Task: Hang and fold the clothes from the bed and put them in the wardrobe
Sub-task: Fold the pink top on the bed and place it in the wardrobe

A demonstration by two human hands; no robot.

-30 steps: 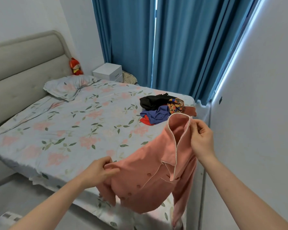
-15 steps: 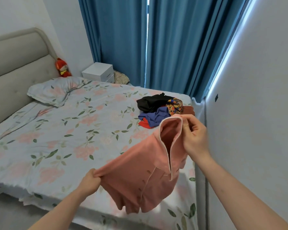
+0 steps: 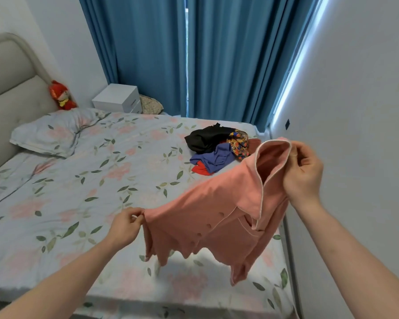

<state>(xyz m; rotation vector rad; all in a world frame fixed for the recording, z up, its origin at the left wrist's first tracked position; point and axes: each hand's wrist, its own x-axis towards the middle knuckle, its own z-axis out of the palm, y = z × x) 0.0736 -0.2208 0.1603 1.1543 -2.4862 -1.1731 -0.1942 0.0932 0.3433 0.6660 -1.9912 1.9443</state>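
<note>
So from the head cam, the shirt [image 3: 219, 217] is hanging in the air over the near right part of the bed [image 3: 78, 203], stretched between both hands and not touching the cover as far as I can tell. The right hand [image 3: 303, 173] is sitting higher and further out, fingers [image 3: 294, 155] curling in and pinching the collar end, while the left hand [image 3: 124, 226] is lower and closer to the body, fingers pinching the hem corner. That means the shirt's long axis is running diagonally, up from lower left to upper right, button side facing the camera and one sleeve dangling below on the right. My guess is the next bit is laying it flat to fold, and the bed is lying straight below and to the left of both grips, so the left hand is nearer to the sheet. The pile [image 3: 217, 150] is sitting just beyond the collar, so it's probably worth steering left of that.
</note>
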